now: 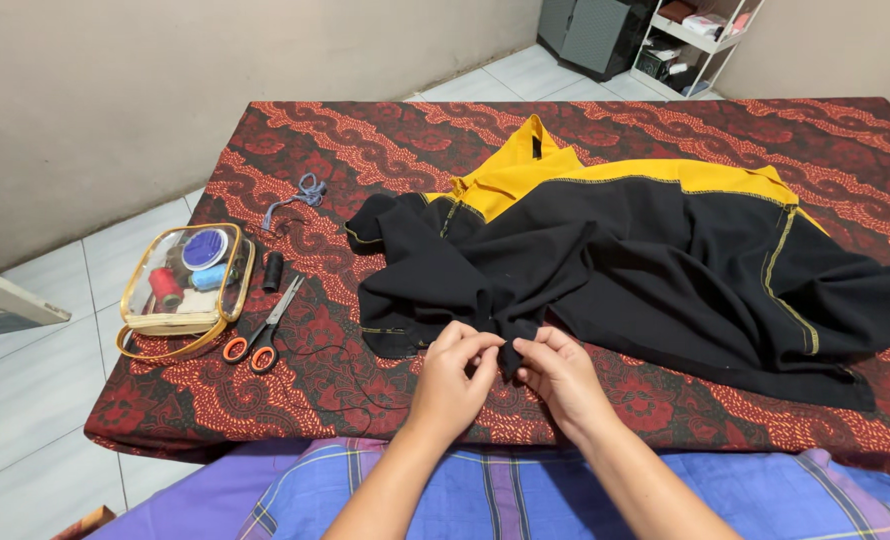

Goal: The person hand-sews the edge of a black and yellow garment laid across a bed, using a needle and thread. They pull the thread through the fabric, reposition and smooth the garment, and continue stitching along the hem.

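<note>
Both hands, left [455, 362] and right [557, 368], pinch a fold of the black-and-yellow garment [645, 265] at the mattress's [365, 150] near edge. Advice: keep the fold taut and fingertips close together. Orange-handled scissors [263, 335] lie toward the left edge.

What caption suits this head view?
Both hands, left hand and right hand, pinch a black-and-yellow garment edge beside orange-handled scissors.
</note>
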The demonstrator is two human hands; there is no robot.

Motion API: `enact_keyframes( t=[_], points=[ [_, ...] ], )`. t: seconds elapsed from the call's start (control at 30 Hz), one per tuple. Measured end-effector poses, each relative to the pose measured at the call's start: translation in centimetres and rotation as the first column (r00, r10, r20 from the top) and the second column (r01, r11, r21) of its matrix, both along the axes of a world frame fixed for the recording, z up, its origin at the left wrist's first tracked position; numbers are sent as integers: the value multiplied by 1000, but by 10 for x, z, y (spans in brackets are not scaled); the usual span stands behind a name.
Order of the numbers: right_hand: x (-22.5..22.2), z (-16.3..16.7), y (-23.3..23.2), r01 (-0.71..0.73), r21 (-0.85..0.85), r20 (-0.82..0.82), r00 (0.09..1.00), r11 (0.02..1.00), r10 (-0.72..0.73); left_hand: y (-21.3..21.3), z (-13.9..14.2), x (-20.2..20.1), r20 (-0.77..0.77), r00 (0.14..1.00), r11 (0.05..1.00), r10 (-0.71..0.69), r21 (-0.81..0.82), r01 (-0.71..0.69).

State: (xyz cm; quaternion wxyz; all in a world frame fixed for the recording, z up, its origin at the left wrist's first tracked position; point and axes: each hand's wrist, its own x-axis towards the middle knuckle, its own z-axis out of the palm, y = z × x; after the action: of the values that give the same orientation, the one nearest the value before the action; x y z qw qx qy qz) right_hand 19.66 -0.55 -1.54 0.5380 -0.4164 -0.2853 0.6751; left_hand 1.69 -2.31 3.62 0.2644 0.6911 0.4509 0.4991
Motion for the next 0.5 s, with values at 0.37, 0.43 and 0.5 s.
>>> enact_keyframes(
  t=[0.37, 0.43, 0.5],
  points=[
    [-2, 8, -5, 49, -3, -50, 998, 999, -49, -11, -2, 7, -61, 993, 991, 99, 93, -93],
    [-3, 11, -5, 40, -1, -31, 999, 999, -40, -13, -3, 7, -66, 992, 988, 106, 120, -98],
    [-5, 13, -5, 41, 4, -22, 999, 999, -41, -14, -2, 8, -64, 992, 986, 107, 138, -98]
  ],
)
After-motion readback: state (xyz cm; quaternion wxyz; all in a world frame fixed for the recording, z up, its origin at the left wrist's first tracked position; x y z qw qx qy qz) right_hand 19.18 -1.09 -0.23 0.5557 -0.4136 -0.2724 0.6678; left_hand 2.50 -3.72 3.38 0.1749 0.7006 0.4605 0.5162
